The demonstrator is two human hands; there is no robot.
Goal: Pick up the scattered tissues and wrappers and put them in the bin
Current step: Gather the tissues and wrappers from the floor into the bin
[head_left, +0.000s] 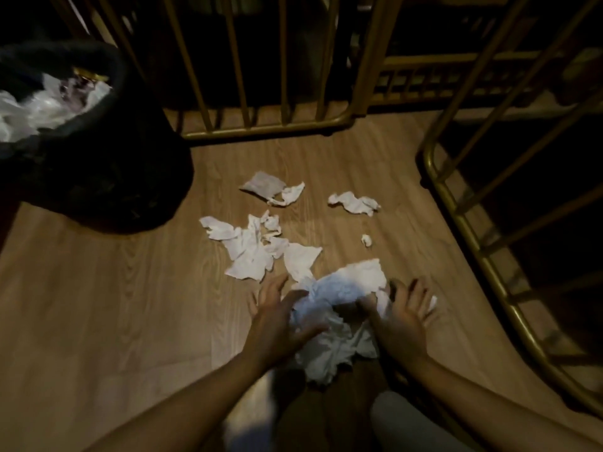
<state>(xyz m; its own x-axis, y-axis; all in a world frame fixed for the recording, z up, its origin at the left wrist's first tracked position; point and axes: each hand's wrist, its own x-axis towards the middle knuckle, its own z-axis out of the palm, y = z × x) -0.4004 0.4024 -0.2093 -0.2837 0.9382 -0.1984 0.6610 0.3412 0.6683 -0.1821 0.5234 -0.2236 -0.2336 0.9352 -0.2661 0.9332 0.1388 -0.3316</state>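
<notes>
A big bundle of crumpled white tissues [339,308] lies low on the wooden floor between my two hands. My left hand [277,318] presses against its left side with blurred, spread fingers. My right hand [401,318] holds the bundle's right side, thumb tucked into the paper and fingers spread. Beyond them lie a spread of flat tissues [254,249], a grey wrapper [262,184] with a tissue scrap beside it, a crumpled tissue [354,202] and a tiny paper ball [366,239]. The black bin [98,171] stands at the upper left, with white rubbish inside.
Gold metal railings [267,125] run across the back. A second curved gold frame [473,249] closes off the right side. Wooden floor [114,305] stretches between the bin and my arms. My knee shows at the bottom edge.
</notes>
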